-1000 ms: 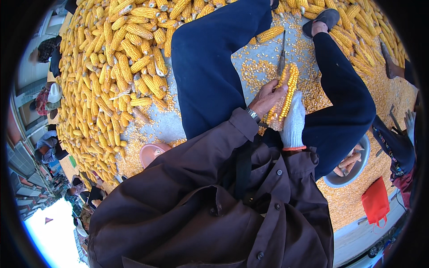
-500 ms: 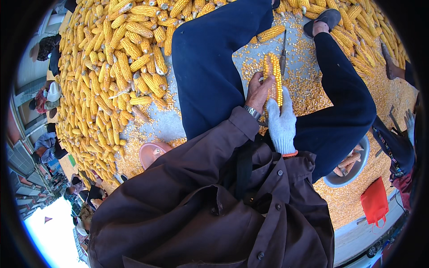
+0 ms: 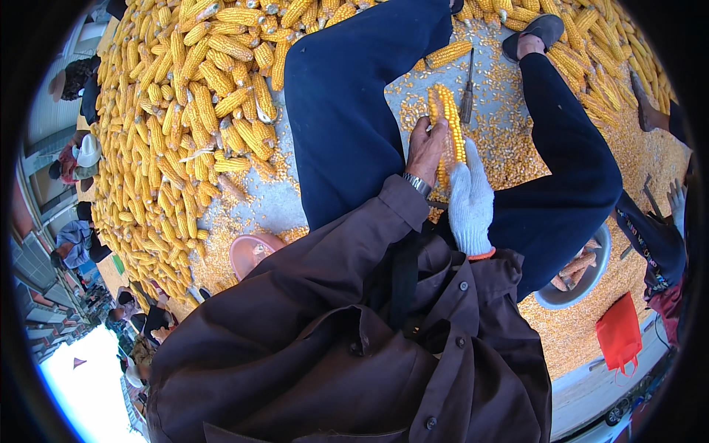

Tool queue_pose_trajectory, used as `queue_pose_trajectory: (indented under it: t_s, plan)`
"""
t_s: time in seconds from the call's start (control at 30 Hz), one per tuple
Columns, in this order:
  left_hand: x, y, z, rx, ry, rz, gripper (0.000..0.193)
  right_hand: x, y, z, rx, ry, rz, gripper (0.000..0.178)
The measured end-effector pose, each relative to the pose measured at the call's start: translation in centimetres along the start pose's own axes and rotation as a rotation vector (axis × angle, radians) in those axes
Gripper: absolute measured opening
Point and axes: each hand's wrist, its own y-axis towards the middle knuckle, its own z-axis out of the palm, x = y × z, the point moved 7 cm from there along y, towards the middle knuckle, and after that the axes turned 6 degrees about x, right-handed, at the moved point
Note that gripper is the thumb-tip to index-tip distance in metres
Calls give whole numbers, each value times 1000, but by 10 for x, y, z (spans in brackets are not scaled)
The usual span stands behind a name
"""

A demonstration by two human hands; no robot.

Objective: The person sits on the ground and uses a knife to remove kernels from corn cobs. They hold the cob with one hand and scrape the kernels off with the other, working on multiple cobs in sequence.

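My bare left hand, with a metal watch at its wrist, grips an ear of corn from the left side. The ear stands tip away from me between my knees; part of it is stripped down to the bare cob, while yellow kernels still cover its right side. My right hand, in a white knit glove with an orange cuff, closes on the ear's near right end. Its fingertips are partly hidden. Just beyond the ear, a screwdriver-like tool with a dark handle and thin metal shaft lies on the kernel-strewn floor.
A large heap of corn ears fills the left and far side. A pink basin stands at my left, a metal basin with stripped cobs at my right. A red bag lies right. Other people sit at both sides.
The ear has tilted its far end slightly to the left, and my left hand has shifted a little with it. My gloved right hand has moved slightly to the right.
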Motion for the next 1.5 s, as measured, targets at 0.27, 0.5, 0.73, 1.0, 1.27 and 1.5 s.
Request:
queue_pose_trajectory:
  t_s: [0.27, 0.5, 0.73, 1.0, 1.27, 1.5]
  plan:
    - [-7, -6, 6, 5, 40, 71, 39, -5, 4, 1, 24, -166, 165, 54]
    - [12, 3, -10, -48, 97, 12, 40, -14, 2, -6, -110, 2, 9, 39]
    - [0, -1, 3, 60, -4, 61, 25, -21, 8, -2, 5, 129, 111, 43]
    - [-5, -13, 25, 200, 17, -8, 28, -28, 7, 1, -33, 146, 170, 41]
    - [-7, -12, 25, 179, 113, 68, 27, -23, 7, -7, -126, 183, 94, 38]
    - [7, -4, 21, 222, 275, 129, 34, -21, 8, -6, -91, 106, 218, 40]
